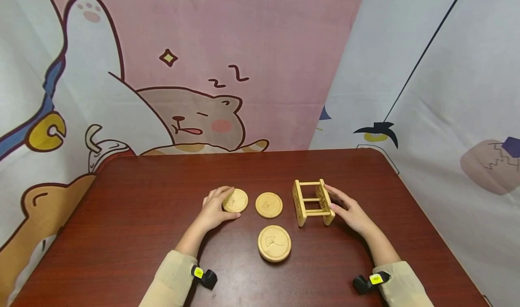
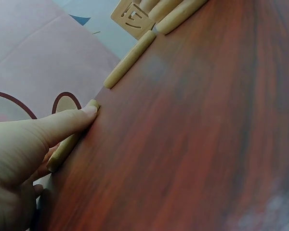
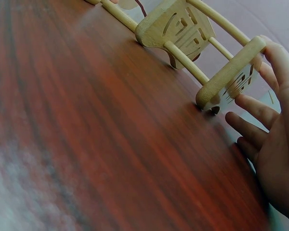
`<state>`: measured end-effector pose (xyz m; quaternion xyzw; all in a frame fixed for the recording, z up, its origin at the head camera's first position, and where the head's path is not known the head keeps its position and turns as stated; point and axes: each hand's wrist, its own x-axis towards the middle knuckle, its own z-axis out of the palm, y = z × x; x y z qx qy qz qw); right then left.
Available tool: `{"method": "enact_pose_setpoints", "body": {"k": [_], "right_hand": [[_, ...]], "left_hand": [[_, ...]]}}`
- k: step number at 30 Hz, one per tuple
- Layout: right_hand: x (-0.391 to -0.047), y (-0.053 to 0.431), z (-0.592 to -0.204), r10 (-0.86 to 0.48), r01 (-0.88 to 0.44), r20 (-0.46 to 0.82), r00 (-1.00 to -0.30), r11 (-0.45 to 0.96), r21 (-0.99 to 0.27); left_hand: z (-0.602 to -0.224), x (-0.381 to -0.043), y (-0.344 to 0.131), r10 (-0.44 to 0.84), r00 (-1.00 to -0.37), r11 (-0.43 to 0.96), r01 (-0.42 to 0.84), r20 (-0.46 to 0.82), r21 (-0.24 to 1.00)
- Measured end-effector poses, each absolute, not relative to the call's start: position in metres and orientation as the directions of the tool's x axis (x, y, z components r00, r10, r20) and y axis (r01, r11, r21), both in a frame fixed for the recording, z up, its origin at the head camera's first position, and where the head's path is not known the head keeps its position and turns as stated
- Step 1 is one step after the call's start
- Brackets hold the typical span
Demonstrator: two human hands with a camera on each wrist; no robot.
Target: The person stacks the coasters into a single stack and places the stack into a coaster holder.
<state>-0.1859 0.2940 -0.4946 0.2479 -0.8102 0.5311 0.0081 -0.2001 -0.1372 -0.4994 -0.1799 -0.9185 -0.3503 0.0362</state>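
Note:
A round wooden coaster (image 1: 237, 201) with an engraved ginkgo leaf lies flat on the table, its edge between the thumb and fingers of my left hand (image 1: 216, 209). In the left wrist view the thumb (image 2: 70, 124) presses along the coaster's rim (image 2: 63, 153). To the right stands a small wooden rack (image 1: 299, 203) with two cut-out side panels joined by round bars. My right hand (image 1: 352, 213) has its fingertips at the outer face of the rack's right panel (image 3: 231, 82), fingers spread and loosely bent. Those fingers do not wrap around it.
A second coaster (image 1: 269, 205) lies between the left hand and the rack. Nearer the front sits another, thicker-looking round wooden piece (image 1: 274, 244) with the same leaf. The dark red-brown table (image 1: 162, 180) ends at a printed cartoon curtain (image 1: 260, 36) behind.

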Motion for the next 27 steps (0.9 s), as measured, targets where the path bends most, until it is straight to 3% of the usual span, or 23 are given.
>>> {"method": "enact_pose_setpoints", "body": {"k": [27], "right_hand": [[-0.1848, 0.2934, -0.4934, -0.389, -0.398, 0.262, -0.884, 0.329, -0.856]], "left_hand": [[-0.4982, -0.1950, -0.1383, 0.279, -0.919, 0.609, 0.392, 0.277, 0.690]]}}
